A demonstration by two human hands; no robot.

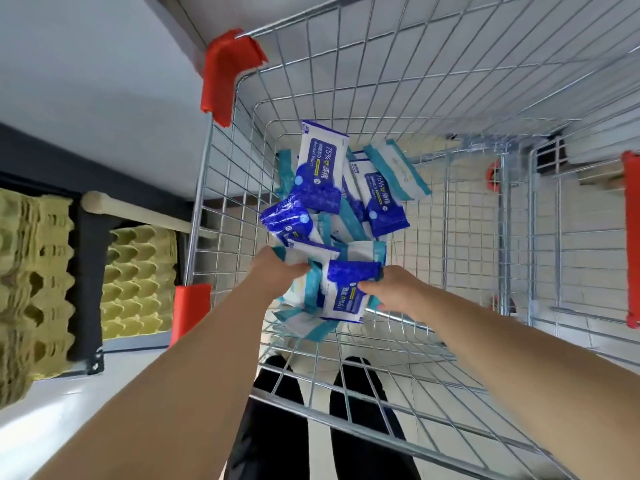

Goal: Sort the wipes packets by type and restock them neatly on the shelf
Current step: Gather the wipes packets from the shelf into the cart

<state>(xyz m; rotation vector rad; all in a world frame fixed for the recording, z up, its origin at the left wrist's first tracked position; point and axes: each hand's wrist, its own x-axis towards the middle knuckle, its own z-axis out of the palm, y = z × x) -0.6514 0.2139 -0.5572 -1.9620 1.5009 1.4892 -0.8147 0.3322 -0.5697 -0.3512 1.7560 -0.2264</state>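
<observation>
Inside a wire shopping cart [450, 209] lies a loose pile of wipes packets of two kinds: blue-and-white alcohol wipes packets [320, 168] and teal-and-white packets [398, 169]. Both my hands reach down into the cart. My left hand [277, 273] grips a teal-and-white packet [304, 252] at the near side of the pile. My right hand [391, 292] pinches a blue-and-white packet [343, 292] by its right edge. More teal packets [308, 322] lie under that one, partly hidden.
Shelving stands to the left, with stacked yellow-green egg trays [138, 278] on a lower level and a pale shelf surface [86, 64] above. Red plastic bumpers [225, 74] cap the cart's corners. My dark-trousered legs [277, 427] show through the cart's near end.
</observation>
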